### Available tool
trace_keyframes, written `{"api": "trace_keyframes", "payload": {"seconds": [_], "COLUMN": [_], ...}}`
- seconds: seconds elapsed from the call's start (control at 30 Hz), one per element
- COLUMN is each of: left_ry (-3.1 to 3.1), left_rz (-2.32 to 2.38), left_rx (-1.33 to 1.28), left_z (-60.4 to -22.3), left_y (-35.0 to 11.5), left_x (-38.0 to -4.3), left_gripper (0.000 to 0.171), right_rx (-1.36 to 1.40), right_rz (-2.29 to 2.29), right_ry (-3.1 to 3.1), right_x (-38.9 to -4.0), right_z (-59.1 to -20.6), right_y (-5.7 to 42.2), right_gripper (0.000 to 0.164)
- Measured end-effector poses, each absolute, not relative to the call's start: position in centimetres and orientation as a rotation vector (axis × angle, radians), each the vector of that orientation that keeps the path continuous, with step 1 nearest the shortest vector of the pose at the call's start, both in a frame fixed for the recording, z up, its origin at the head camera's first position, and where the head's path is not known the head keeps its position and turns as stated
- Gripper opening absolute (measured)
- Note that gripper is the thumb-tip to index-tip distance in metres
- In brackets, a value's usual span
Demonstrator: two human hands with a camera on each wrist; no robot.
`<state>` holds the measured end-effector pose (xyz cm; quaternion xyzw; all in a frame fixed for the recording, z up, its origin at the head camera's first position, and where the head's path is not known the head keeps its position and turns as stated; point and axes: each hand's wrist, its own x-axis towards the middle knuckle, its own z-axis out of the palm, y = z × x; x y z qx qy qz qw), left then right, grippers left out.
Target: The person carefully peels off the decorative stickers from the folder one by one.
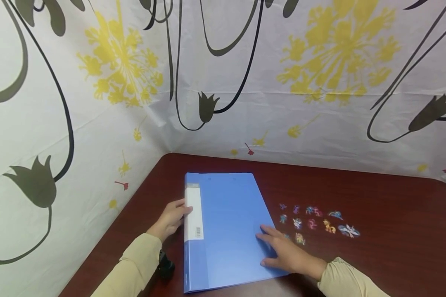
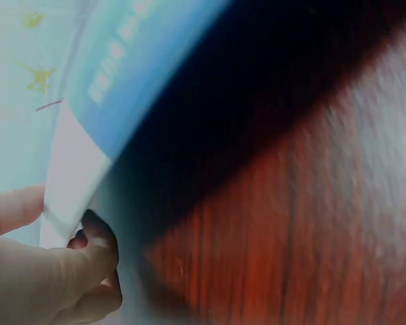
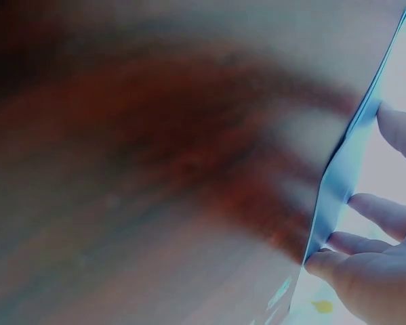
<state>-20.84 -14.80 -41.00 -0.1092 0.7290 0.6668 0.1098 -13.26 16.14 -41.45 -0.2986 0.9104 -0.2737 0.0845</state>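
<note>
A blue ring-binder-style folder (image 1: 230, 231) lies closed on the table, its spine with a white label (image 1: 194, 210) toward the left. My left hand (image 1: 171, 218) pinches the spine, thumb on the label side and fingers curled beneath; the left wrist view shows the fingers (image 2: 101, 257) at the spine's edge. On the right part of the cover rests my right hand (image 1: 288, 251), fingers spread and fairly straight. In the right wrist view its fingertips (image 3: 365, 203) touch the cover near the folder's edge (image 3: 318, 210). The folder's inside is hidden.
Right of the folder, several small colourful pony cutouts (image 1: 312, 224) lie in loose rows, some close to my right hand. The dark red wooden table (image 1: 394, 202) ends at a patterned white cloth (image 1: 245, 128) behind and to the left. A black device (image 1: 166, 266) sits by my left wrist.
</note>
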Motion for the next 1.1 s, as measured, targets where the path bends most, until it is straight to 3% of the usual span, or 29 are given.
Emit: {"api": "trace_keyframes", "payload": {"seconds": [0.27,0.57,0.8,0.97,1.1], "left_ry": [2.002,2.061,2.104,2.118,2.119], "left_rz": [2.049,2.081,2.111,2.179,2.223], "left_rx": [-0.330,-0.307,-0.259,-0.184,-0.129], "left_z": [-40.5,-39.0,-37.4,-35.7,-34.2], "left_y": [-14.2,-13.6,-13.9,-14.2,-14.5], "left_x": [-20.7,-20.7,-20.5,-20.5,-20.4], "left_gripper": [0.064,0.062,0.061,0.060,0.059], "right_rx": [-0.888,-0.878,-0.515,-0.138,-0.069], "right_rz": [-0.847,-1.021,-1.423,-1.841,-2.082], "right_ry": [2.710,2.712,2.535,2.181,1.906], "right_x": [-13.3,-13.6,-14.5,-15.1,-15.7], "right_z": [-41.6,-41.6,-40.6,-39.6,-38.7], "right_y": [16.2,16.6,16.3,15.5,15.2], "right_gripper": [0.061,0.057,0.045,0.058,0.067]}}
